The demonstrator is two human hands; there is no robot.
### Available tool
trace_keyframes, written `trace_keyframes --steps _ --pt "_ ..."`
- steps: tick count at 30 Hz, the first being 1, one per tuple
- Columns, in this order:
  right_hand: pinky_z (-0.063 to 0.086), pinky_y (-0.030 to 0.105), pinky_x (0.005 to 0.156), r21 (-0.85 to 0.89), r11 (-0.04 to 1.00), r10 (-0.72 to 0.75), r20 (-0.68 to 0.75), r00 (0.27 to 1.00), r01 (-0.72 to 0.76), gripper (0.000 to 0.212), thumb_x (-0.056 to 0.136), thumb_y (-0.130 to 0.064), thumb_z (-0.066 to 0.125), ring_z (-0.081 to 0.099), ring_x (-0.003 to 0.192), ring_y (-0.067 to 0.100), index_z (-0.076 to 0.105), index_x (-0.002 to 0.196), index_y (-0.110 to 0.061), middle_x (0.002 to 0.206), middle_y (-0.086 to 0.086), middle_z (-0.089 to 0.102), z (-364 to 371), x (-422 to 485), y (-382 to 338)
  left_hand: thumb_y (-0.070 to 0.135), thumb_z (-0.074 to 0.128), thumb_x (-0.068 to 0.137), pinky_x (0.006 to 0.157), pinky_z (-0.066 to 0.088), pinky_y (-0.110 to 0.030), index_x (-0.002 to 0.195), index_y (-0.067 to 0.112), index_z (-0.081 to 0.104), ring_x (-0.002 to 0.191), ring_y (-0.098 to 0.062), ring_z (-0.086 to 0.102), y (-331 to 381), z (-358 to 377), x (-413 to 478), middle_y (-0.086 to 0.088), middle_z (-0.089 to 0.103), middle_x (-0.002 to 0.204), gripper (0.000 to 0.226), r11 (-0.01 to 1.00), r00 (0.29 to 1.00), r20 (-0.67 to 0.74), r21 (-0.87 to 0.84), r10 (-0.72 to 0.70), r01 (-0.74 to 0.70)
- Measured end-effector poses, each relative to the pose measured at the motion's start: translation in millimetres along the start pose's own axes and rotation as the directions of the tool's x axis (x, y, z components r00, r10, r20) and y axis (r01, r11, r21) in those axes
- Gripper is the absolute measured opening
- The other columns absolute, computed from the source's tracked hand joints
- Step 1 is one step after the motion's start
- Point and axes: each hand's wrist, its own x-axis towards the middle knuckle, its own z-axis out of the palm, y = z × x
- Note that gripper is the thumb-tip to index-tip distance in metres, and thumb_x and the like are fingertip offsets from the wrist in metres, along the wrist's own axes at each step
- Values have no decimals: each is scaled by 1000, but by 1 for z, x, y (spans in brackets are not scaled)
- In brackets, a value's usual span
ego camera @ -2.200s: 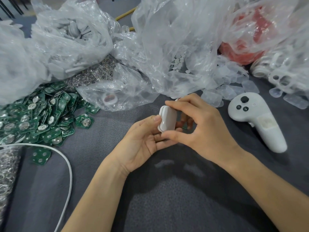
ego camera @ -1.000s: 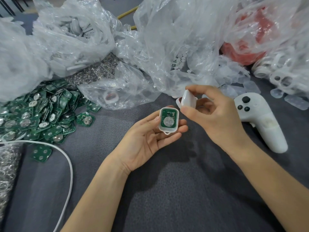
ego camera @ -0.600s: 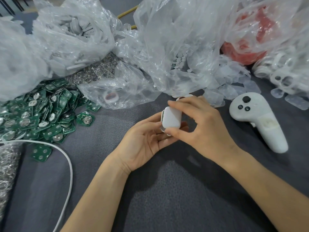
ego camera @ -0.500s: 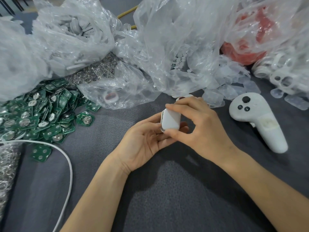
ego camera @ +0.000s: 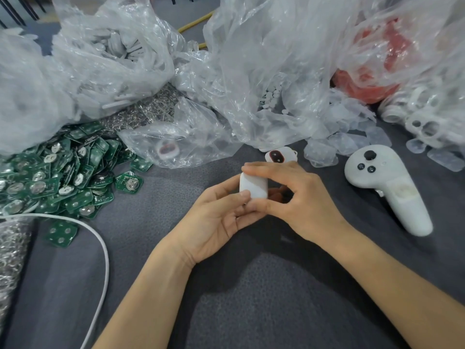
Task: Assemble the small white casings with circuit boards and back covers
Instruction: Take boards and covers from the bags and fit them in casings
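Observation:
A small white casing [ego camera: 254, 185] with its white back cover on top is held between both hands above the grey cloth. My left hand [ego camera: 216, 217] cradles it from below, thumb on its left edge. My right hand [ego camera: 294, 197] pinches it, index finger along the top edge and thumb at the lower edge. The circuit board inside is hidden by the cover. Another white casing with a red inside [ego camera: 279, 155] lies just beyond my fingers. A heap of green circuit boards [ego camera: 63, 170] lies at the left.
Clear plastic bags [ego camera: 264, 71] of white parts fill the back. A white hand controller [ego camera: 387, 185] lies at the right. Clear covers [ego camera: 344, 144] are scattered behind it. A white cable [ego camera: 103, 248] curves at the lower left, beside small metal parts [ego camera: 12, 250].
One second ago the casing lay uncovered in my left hand, green board showing, while my right hand held the cover apart. The cover now sits on the casing, pinched by both hands.

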Motion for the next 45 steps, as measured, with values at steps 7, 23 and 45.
trace_keyframes --steps 7,23,45 --pt "53 18 79 520 828 190 96 977 -212 39 82 -25 64 65 104 7 62 121 -22 117 -6 68 0 3 2 4 48 89 88 54 -30 130 5 52 112 -27 63 -1 1 -1 -19 63 124 41 995 997 -44 76 62 -58" --pt "58 24 64 545 759 379 72 922 -355 14 90 -6 59 72 77 15 72 95 -8 85 7 75 -6 4 -4 5 56 87 88 54 -34 120 10 46 112 -36 63 -6 -1 -1 -25 66 112 35 967 994 -22 234 105 -97" --pt "35 18 38 531 751 343 195 919 -393 31 95 -26 54 46 43 12 69 70 -15 54 8 53 1 0 -7 17 52 91 43 39 -19 133 33 40 42 -9 42 -15 18 -3 0 50 59 46 755 966 19 620 259 -214"
